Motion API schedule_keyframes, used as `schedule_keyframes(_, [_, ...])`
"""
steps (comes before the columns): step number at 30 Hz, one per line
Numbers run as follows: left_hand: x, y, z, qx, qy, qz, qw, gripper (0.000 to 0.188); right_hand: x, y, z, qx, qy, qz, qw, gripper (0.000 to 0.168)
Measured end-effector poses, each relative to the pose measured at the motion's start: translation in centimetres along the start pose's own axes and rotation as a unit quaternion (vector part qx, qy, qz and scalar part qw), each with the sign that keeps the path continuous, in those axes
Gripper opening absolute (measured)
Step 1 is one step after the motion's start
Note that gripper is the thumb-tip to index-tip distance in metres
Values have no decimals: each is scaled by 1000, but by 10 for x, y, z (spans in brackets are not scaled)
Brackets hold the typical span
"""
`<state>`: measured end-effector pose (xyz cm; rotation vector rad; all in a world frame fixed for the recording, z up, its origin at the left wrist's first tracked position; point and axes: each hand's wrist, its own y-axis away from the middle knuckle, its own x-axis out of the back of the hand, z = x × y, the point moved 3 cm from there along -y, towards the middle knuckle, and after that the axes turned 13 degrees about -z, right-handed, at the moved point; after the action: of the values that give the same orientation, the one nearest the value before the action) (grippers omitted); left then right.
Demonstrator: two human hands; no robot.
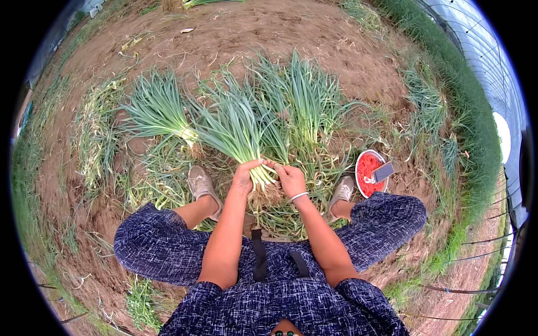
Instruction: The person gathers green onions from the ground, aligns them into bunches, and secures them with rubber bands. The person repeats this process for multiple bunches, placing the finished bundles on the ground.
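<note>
My left hand (244, 175) is closed around the pale stems of a bunch of green onions (239, 130), whose leaves fan out away from me and whose roots hang towards me. At the right side of the same stems, the fingers of my right hand (291, 178) pinch a stalk; a white bracelet is on that wrist. Left of the held bunch lies another bunch of green onions (157, 109) with its roots towards my left shoe. Beyond and to the right stands a larger pile of green onions (309, 101).
By my right shoe (342, 191) sits a round bowl (357, 170) of red ties (366, 164) with a smartphone (383, 171) across its rim. Discarded leaves (98, 130) cover the soil around my feet. Tall green plants (470, 126) run along the plastic-covered tunnel wall (487, 54) at right.
</note>
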<state>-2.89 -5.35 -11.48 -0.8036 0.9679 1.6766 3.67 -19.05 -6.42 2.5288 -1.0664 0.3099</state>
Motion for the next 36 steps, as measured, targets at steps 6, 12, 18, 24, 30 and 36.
schedule_keyframes(6, [-31, 1, 18, -55, -41, -34, 997, 29, 22, -9, 27, -84, -311, 181, 929, 32])
schedule_keyframes(12, [-22, 4, 41, -78, 8, -34, 996, 22, 68, 0, 6, -28, -251, 24, 967, 24])
schedule_keyframes(18, [-8, 5, 10, 6, 66, -46, 997, 18, 13, 0, -11, 135, 31, -144, 980, 22])
schedule_keyframes(24, [-11, 3, 2, 13, 6, -32, 999, 26, 19, 2, -7, -137, -252, -213, 934, 17])
schedule_keyframes(30, [-12, 1, -1, 30, -43, -27, 998, 24, 23, -3, -2, 88, 65, -112, 988, 24])
schedule_keyframes(36, [-14, -1, 1, 19, -45, -2, 999, 24, 30, 13, -36, 208, 353, 0, 912, 19])
